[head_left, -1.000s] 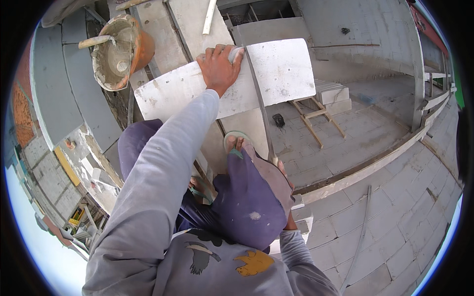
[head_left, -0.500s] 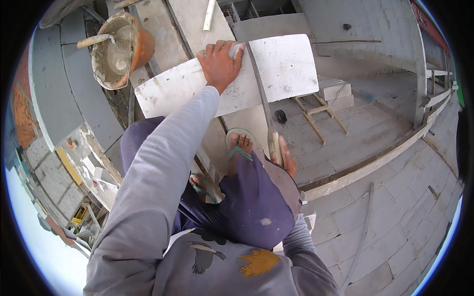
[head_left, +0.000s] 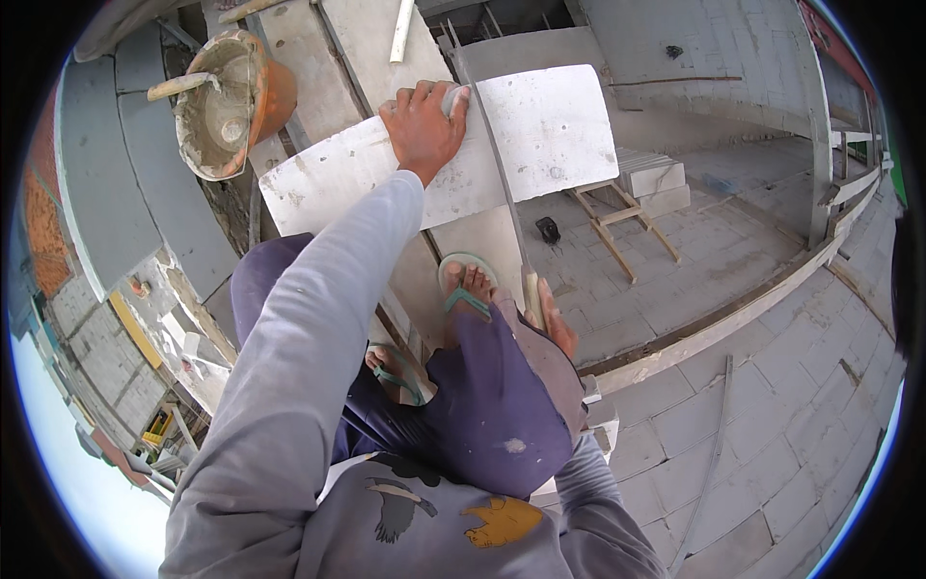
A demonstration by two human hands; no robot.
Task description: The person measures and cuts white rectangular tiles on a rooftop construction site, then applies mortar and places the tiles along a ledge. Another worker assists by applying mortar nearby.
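Observation:
A long white lightweight block (head_left: 555,125) lies tilted across boards in front of me. My left hand (head_left: 422,130) presses down on its top, fingers curled, with a small grey piece (head_left: 450,99) showing between thumb and forefinger. A handsaw (head_left: 499,159), seen nearly edge-on, runs across the block just right of that hand. How deep the blade sits in the block I cannot tell. My right hand (head_left: 555,318) is wrapped around the saw's pale wooden handle (head_left: 532,297) beside my right knee; part of this hand is hidden behind the knee.
An orange bucket (head_left: 280,96) with grey mortar and a wooden-handled tool stands at the upper left. My sandalled feet rest on planks (head_left: 473,236) with gaps between them. To the right, a lower floor holds a small wooden frame (head_left: 617,217) and stacked pale blocks (head_left: 661,177).
The saw and my right hand have come slightly back toward me. My left hand stays on the block; the whole view has shifted a little.

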